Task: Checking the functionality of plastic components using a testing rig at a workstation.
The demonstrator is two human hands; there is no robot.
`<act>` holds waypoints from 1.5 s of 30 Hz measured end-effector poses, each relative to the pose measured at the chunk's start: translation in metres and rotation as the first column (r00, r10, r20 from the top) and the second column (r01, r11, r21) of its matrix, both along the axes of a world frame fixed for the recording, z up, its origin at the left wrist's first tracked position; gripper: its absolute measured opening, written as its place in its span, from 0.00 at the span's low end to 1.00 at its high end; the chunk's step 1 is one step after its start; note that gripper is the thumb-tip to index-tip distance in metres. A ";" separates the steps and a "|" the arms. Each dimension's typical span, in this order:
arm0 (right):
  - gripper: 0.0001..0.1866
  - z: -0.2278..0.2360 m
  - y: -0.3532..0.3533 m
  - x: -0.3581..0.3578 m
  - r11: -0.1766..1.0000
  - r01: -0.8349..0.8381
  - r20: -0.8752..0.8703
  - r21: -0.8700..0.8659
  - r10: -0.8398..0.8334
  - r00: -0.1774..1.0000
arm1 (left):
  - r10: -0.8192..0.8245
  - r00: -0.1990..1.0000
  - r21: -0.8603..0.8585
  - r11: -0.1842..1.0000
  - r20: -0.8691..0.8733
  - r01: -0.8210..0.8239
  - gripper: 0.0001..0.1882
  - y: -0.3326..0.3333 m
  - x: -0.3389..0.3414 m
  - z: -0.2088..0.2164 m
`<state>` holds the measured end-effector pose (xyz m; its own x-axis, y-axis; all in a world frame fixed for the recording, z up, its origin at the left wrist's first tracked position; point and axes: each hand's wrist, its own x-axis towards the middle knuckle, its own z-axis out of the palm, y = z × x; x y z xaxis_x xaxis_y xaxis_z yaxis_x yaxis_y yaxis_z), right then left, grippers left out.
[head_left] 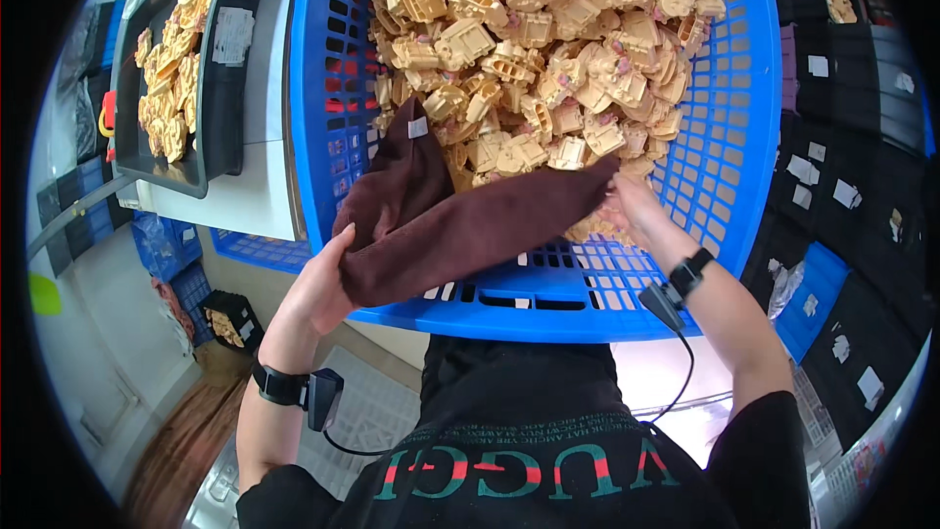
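A dark brown cloth (480, 230) with a small white tag is stretched across the near side of a big blue plastic basket (305, 69). My left hand (326, 284) grips its left end, thumb on top, at the basket's near left corner. The cloth's other end is pinched in my right hand (632, 211), over the near right part of the basket; some of those fingertips are hidden. One fold of cloth lies back over the heaped beige molded parts (548, 49), which look like small toy vehicles with pinkish spots. The cloth covers some of them.
At the left, a black tray (220, 88) of similar beige parts stands on a white surface. Stacked black bins (852, 137) with paper labels line the right side. A small black crate (233, 321) of parts sits low at the left. Cables hang from both wrist straps.
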<state>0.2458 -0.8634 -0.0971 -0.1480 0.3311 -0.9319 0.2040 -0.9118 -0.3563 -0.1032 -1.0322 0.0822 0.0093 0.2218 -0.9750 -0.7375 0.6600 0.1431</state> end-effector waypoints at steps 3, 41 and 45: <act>0.11 -0.027 -0.015 -0.018 0.998 -0.063 0.133 0.012 0.060 0.989 | -0.021 1.000 -0.041 0.999 0.009 0.021 0.27 -0.003 0.003 0.000; 0.34 -0.138 -0.057 -0.055 0.894 -0.394 0.325 0.214 0.315 0.892 | -0.816 -0.206 -0.597 0.198 -0.540 0.778 0.45 -0.005 0.020 -0.169; 0.37 -0.137 -0.064 -0.070 0.779 -0.606 0.349 0.158 0.531 0.773 | -0.656 -0.371 -0.513 0.029 -0.657 0.858 0.31 0.009 0.026 -0.153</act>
<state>0.1763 -0.9276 -0.2338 -0.1399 0.4902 -0.8603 0.7776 -0.4835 -0.4020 -0.0771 -1.0230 -0.0707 -0.1604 0.7357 -0.6580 0.8906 0.3953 0.2250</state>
